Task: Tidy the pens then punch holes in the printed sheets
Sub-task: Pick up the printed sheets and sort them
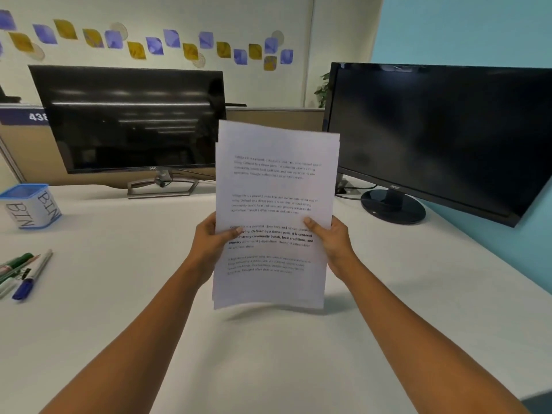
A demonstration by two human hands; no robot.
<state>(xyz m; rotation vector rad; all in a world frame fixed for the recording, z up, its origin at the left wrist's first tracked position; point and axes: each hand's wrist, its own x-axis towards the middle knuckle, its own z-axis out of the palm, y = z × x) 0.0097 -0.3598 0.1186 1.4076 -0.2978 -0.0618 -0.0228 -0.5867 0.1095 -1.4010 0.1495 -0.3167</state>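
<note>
Printed sheets (273, 204) are held upright above the bench (119, 294), pinched at either edge by left grip (209, 243) and right grip (334, 243); squaring is judged in hand, a punch, unseen, being needed next, with pens (24, 273) lying far left.

Two bare forearms reach forward; left hand (209, 240) and right hand (331, 242) grip with thumbs facing the camera.

sheets (273, 216) centre, above desk (119, 294) | pens (22, 273) left | bin (30, 206) behind pens
</note>
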